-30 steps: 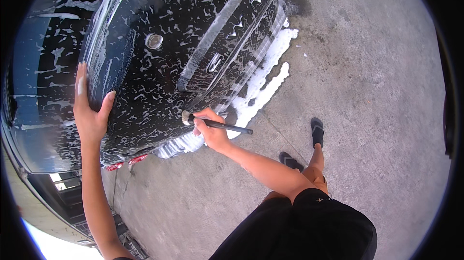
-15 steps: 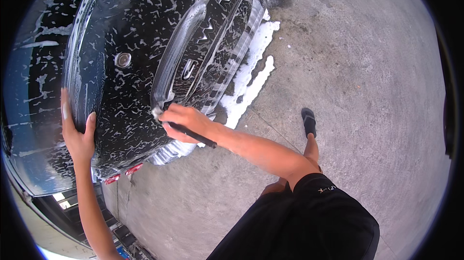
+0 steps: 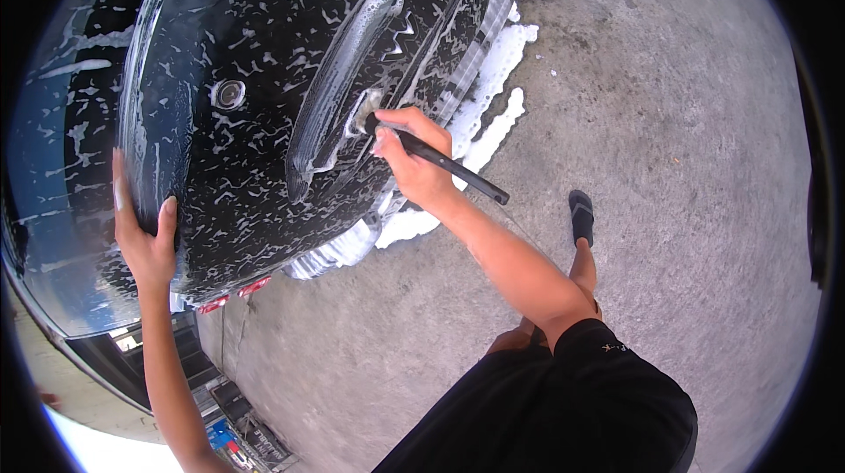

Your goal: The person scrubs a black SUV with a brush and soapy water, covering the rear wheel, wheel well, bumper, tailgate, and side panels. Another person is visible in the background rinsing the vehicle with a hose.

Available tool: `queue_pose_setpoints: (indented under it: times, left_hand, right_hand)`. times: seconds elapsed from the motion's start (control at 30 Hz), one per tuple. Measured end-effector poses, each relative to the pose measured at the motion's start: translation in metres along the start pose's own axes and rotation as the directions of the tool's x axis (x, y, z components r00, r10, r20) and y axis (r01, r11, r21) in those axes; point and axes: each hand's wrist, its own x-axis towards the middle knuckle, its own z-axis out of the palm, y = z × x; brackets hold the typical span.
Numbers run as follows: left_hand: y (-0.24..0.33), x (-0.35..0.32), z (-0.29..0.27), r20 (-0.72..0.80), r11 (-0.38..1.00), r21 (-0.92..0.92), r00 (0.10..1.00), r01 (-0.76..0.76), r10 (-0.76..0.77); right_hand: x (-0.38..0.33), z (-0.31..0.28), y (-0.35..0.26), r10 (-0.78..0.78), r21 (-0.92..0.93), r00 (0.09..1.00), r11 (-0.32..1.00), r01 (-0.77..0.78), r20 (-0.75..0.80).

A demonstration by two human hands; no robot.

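Black paint under streaked white foam: rear of a dark car [image 3: 264,121], soaped all over, seen from above. Right hand [image 3: 414,165] clamped round the middle of a slim black detailing brush [image 3: 440,161], thumb on top, handle end trailing back past the wrist toward the concrete floor [image 3: 660,103]. Bristle end, pale and wet, pressed into the recess [image 3: 356,117] under the long chrome trim bar [image 3: 352,77], just ahead of the fingertips. Left hand [image 3: 145,227] spread flat and open against the rounded edge of the bodywork, well apart from the right hand, fingers wrapped over the rim, seemingly bracing the body while leaning in.

Step in hand, judging by the pose: scrubbing the tight seams and trim of the soaped tailgate with the small brush, somewhere mid-wash, foam not yet rinsed. Round emblem [image 3: 229,95] sits between the two hands, well soaped. Thick white foam [image 3: 493,77] lies pooled on the floor beyond the right hand, below the bumper. Black shorts [image 3: 572,411] and a dark sandal [image 3: 581,213] show near the right forearm.

Next move probably calls for light, short strokes along the recess, bristles kept inside the groove, wrist angled so the hard handle stays clear of the paint, left hand kept planted for balance on a slippery panel.
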Motion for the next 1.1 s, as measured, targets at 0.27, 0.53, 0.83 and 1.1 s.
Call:
queue_pose_setpoints:
  times: [0.27,0.53,0.83,1.1]
  left_hand:
    - [0.0,-0.001,-0.001,0.003,1.0,0.022,1.0,-0.004,0.004]
    - [-0.004,0.0,-0.001,-0.002,0.998,0.05,0.999,-0.038,0.038]
    - [-0.007,0.001,-0.002,0.008,0.997,0.06,0.999,-0.053,0.053]
    - [-0.001,0.006,-0.002,0.01,0.999,0.034,1.0,-0.022,0.022]
  right_hand:
    - [-0.003,-0.001,-0.005,-0.066,-0.169,0.97,0.98,0.107,0.233]
    - [0.05,-0.035,-0.003,-0.207,-0.229,0.957,0.94,0.252,0.204]
    - [0.096,-0.058,-0.031,-0.094,-0.178,0.971,0.975,0.134,0.22]
    - [0.135,-0.066,-0.08,0.096,-0.502,0.977,0.865,0.013,0.19]
